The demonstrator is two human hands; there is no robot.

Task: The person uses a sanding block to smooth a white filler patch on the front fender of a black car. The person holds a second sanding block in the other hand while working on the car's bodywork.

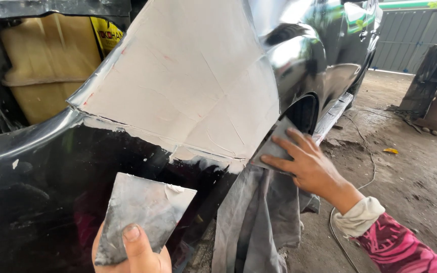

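A black car body panel (41,187) fills the left and middle, with a large patch of pale grey-white filler (193,86) spread over its upper part. My left hand (132,253) at the bottom holds a flat grey metal plate (142,212) with a dab of filler at its top right corner; my thumb presses on its lower edge. My right hand (309,169), in a pink sleeve with a pale cuff, holds a small grey spreader (274,146) flat against the lower right edge of the filler patch, fingers spread over it.
A grey cloth (259,222) hangs over the panel below my right hand. The dark wheel arch (304,114) lies just behind it. A thin cable (367,167) runs over the dirt floor on the right. A yellowish foam part (46,60) shows in the opening at upper left.
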